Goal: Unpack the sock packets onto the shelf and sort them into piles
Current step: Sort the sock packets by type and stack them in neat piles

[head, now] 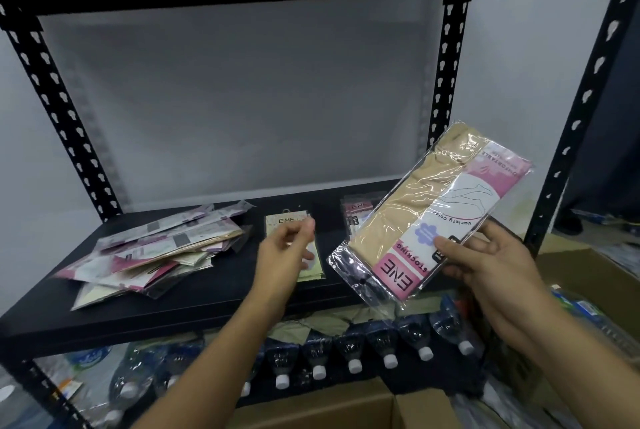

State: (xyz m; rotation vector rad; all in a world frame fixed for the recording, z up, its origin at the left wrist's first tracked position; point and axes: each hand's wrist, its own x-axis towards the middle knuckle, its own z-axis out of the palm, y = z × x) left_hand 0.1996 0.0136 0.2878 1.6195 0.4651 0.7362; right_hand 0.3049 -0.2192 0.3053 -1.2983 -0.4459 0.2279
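A clear-wrapped stocking packet (429, 217) w/ beige hosiery and a pink-white card is held tilted in the right hand (485, 262), above the front right edge of the black shelf (194, 304); thumb pressed on its face, fingers curled behind. Card text, upside down to the camera: "ENE", "STOCKING", "variety color". The left hand (287, 252) is raised over the shelf's middle, fingers loosely curled, nothing gripped. Beneath it a cream packet (294, 224) marked "ENE" lies flat. A loose heap of packets (156, 248) is spread at the left side; a small pile (356, 217) marked "ENE" sits toward the back right. Capped water bottles (388, 342) are rowed below the shelf.
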